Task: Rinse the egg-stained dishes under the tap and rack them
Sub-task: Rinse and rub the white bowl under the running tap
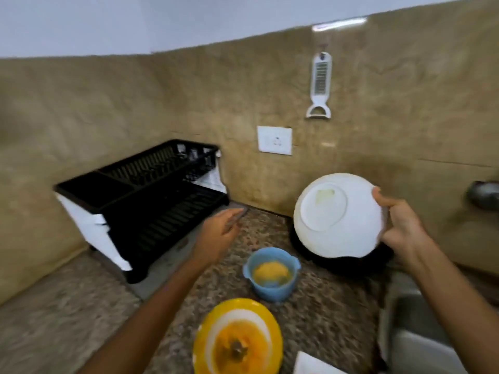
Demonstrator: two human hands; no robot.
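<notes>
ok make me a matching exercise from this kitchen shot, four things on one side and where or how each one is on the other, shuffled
Things:
1. white plate
2. blue cup
3. black dish rack
4. white peeler

Places or states:
A. hangs on the tan wall
B. held at its rim by the right hand, underside to the camera
C. stands on the counter with yellow egg in it
D. stands in the corner at the left, no dishes visible in it

Pairs: 1-B, 2-C, 3-D, 4-A
</notes>
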